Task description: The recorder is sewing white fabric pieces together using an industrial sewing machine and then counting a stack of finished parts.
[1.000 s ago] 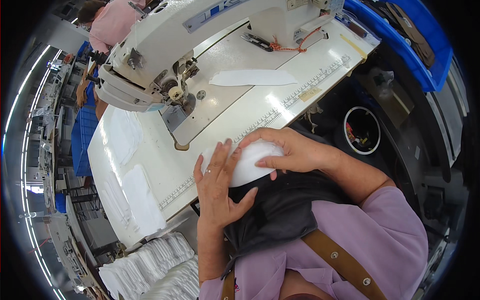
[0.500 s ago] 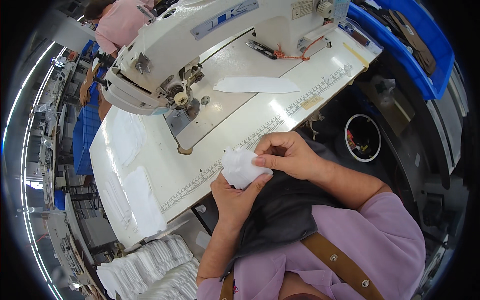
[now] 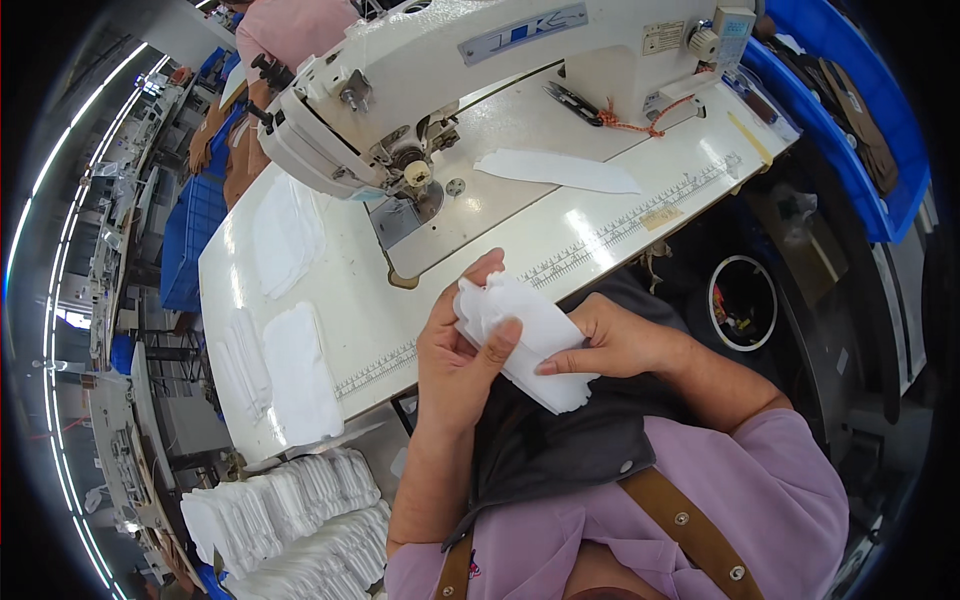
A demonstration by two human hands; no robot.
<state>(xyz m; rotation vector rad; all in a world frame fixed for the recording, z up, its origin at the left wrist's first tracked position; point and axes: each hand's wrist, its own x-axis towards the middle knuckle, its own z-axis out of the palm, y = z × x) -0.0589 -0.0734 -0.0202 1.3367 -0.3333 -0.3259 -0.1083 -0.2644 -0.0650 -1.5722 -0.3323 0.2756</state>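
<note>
My left hand (image 3: 455, 355) grips the upper-left end of a small stack of white fabric pieces (image 3: 535, 330), with the thumb pressed on top. My right hand (image 3: 600, 340) holds the same stack at its right side, thumb over the face. Both are over my dark apron, at the front edge of the white sewing table (image 3: 400, 370). Beyond them stands a white sewing machine (image 3: 330, 130). On the tabletop, a long white strip (image 3: 555, 170) lies right of the needle area, and flat white pieces (image 3: 300, 375) lie at the left.
Thread snips (image 3: 580, 105) on an orange cord lie behind the strip. A blue bin (image 3: 900, 210) stands at the right above a round container (image 3: 742, 305). Piles of white pieces (image 3: 285, 500) sit at lower left. A person in pink (image 3: 285, 25) is beyond the machine.
The fabric has turned and opened into a longer stack, tilted down to the right. My left hand rose to its upper end, and my right hand moved slightly down and right.
</note>
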